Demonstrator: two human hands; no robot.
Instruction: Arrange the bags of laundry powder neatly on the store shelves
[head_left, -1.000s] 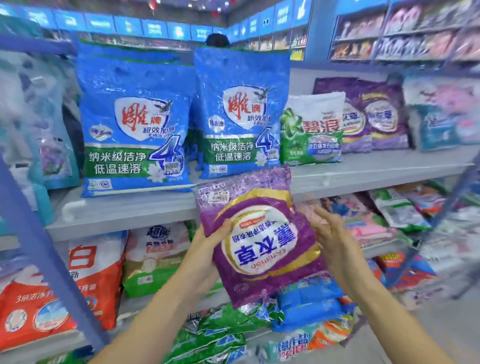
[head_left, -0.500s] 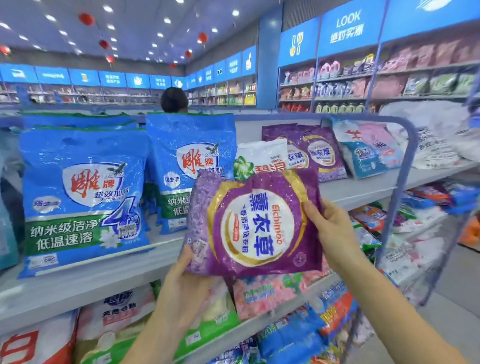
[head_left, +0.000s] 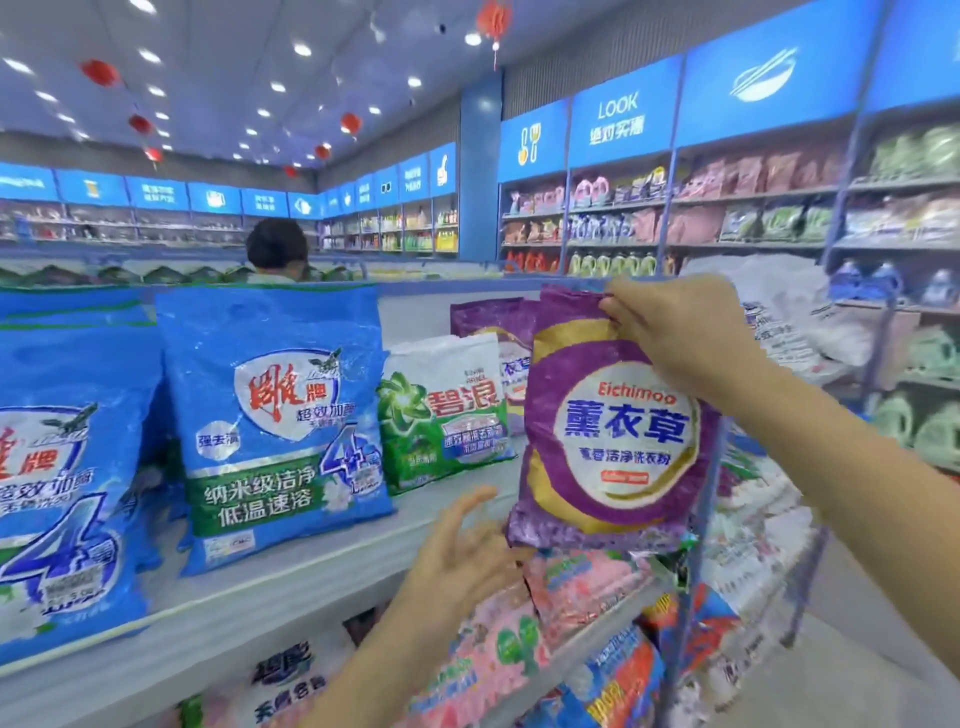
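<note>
Purple plastic bag of lavender laundry powder (head_left: 613, 431) hangs upright in the air, front label facing out, just in front of the white top shelf (head_left: 291, 587) at its right end. Right hand (head_left: 680, 338) pinches the bag's top seam, fingers closed on that upper edge. Left hand (head_left: 462, 556) sits open beneath the lower left corner, fingers spread, near the bag's bottom but I cannot tell if it touches.

Best play here, by my judgement: cup the base with that open left hand, then stand the bag down flat on its bottom edge, label forward, in line with its neighbours.

Room looks available: a strip of bare shelf lies ahead of the white-and-green powder bag (head_left: 447, 410), and another purple bag (head_left: 493, 332) already stands behind the one in hand, so the match belongs there. Tall blue bag (head_left: 275, 415) stands well to the left, out of the way.

Watch the blue metal upright (head_left: 691, 571) at the shelf's right end; the bag's right edge hangs close to it, and the shelf lip is right below.
</note>
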